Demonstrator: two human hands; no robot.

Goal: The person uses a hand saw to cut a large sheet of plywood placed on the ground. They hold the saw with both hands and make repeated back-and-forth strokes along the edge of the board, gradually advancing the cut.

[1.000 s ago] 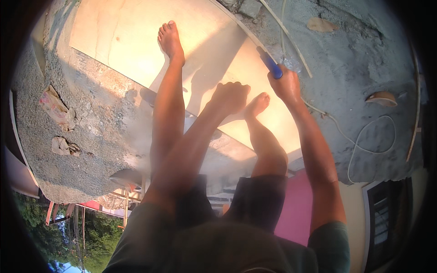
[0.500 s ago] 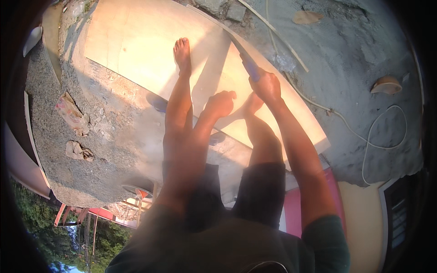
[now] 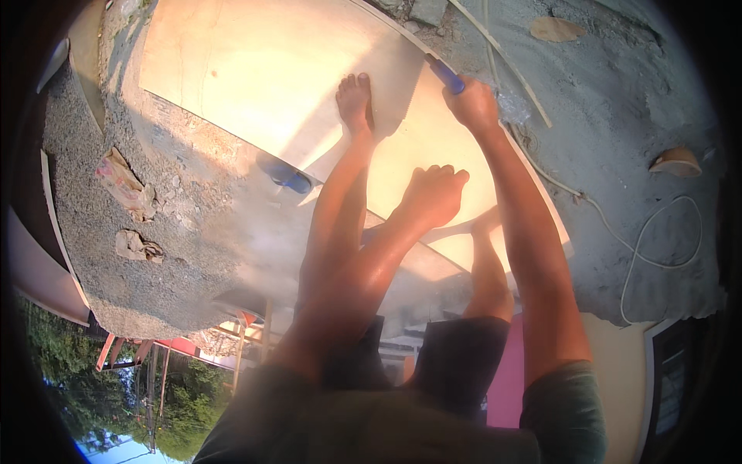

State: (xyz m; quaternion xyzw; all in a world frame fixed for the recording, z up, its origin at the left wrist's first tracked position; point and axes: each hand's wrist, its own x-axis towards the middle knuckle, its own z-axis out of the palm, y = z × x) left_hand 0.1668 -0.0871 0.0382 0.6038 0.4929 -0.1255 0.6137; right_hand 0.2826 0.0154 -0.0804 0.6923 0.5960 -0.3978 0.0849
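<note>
**Hands and board on a rough concrete slab — view from above**

The rough grey concrete slab [image 3: 185, 209] fills most of the frame, its gravelly edge curving from nine o'clock down to six. On it lies the large pale plywood sheet [image 3: 255, 69], sunlit, reaching from eleven o'clock toward three. The person's bare left foot [image 3: 355, 100] stands on the sheet near twelve o'clock; the other leg bends beneath the right forearm, its foot mostly hidden.

The right hand [image 3: 473, 104], at about one o'clock, is clenched around the blue handle of a tool [image 3: 447, 76] — the handle rises from the fist toward twelve, at the sheet's far edge; the working end is not clear. The left hand [image 3: 434, 193], near the centre, is closed in a loose fist over the sheet and grasps nothing visible; whether it touches the wood cannot be told.

A thin white cable [image 3: 641, 247] loops on the slab at three o'clock. A small blue object [image 3: 287, 179] lies at the sheet's near edge, left of centre. Crumpled scraps [image 3: 124, 182] lie at nine o'clock.
</note>
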